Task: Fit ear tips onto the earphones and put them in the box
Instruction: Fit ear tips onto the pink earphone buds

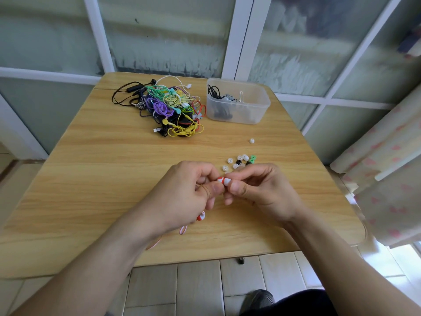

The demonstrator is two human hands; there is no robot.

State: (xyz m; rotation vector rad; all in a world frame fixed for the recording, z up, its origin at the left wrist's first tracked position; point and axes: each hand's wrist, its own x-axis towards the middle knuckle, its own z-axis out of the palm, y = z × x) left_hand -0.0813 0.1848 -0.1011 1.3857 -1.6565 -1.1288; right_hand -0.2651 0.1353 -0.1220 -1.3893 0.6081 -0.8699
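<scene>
Left hand (193,190) pinches red-and-white earbud (220,180); right hand (255,190) pinches white ear tip (227,183) against it. Axis runs left-right between hands, low over counter (102,167). Box (238,101) far ahead, nearer right hand.

Wood-grain bench (95,179). Far centre: tangled pile of coloured earphones (167,108). Far right, just beside the pile: clear plastic box (239,115) holding cables. Right of centre: cluster of loose ear tips (241,161); one white ear tip (251,140) apart, farther back.
</scene>
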